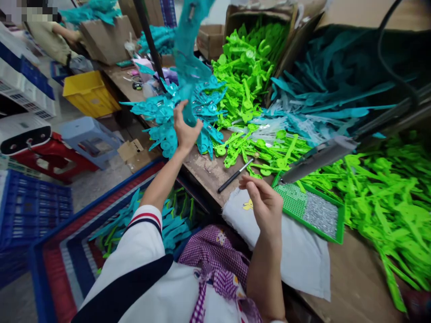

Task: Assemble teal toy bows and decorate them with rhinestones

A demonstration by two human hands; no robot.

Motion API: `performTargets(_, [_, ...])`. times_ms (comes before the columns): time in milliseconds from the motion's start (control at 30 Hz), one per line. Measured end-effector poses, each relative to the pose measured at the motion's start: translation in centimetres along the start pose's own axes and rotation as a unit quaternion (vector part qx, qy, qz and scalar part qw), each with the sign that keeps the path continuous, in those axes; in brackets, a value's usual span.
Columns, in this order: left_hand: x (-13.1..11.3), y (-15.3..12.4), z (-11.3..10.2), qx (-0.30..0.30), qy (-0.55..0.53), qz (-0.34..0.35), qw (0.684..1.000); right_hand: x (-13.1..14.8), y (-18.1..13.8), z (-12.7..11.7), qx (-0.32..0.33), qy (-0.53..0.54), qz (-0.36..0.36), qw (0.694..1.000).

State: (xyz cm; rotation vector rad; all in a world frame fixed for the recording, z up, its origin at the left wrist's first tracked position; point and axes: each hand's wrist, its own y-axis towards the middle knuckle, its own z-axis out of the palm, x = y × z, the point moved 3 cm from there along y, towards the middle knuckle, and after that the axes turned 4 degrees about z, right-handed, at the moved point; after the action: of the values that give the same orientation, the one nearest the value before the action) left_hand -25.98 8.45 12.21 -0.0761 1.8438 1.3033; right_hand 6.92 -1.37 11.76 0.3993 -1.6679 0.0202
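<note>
My left hand (186, 130) reaches over the workbench, its thumb and fingers around the lower end of a long translucent teal plastic piece (191, 49). The piece stands up from the hand, its outline smeared by motion. Right behind the hand lies a fanned heap of teal plastic pieces (158, 110). My right hand (264, 204) is closed in a pinch above a white cloth (299, 251); whatever is between its fingertips cannot be made out. A black-handled screwdriver-like tool (232, 179) lies left of it, and a green tray of small metal parts (321, 215) to its right.
Bright green plastic pieces (387, 211) cover much of the bench (336, 278). A grey tool on an arm (316, 159) hangs over the tray. A large striped crate (57, 264) holding pieces stands at my left. A yellow bin (84, 94), stools and a person (50, 38) are farther off.
</note>
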Motion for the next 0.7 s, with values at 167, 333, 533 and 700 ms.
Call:
performTargets(167, [-4.8, -12.4, 1.2, 0.154, 0.030, 0.129, 0.979, -5.1, -2.6, -0.9, -0.050, 0.028, 0.104, 0.993])
performTargets(333, [-4.9, -20.3, 0.5, 0.232, 0.081, 0.221, 0.944, -9.7, -3.0, 0.3, -0.031, 0.065, 0.166, 0.983])
performTargets(533, [-7.1, -23.6, -1.8, 0.283, 0.065, 0.182, 0.940, -10.7, -3.2, 2.4, 0.006, 0.172, 0.193, 0.966])
performTargets(700, [-10.1, -28.2, -2.9, 0.246, 0.015, 0.065, 0.967, -10.3, -5.2, 2.5, 0.009, 0.170, 0.209, 0.963])
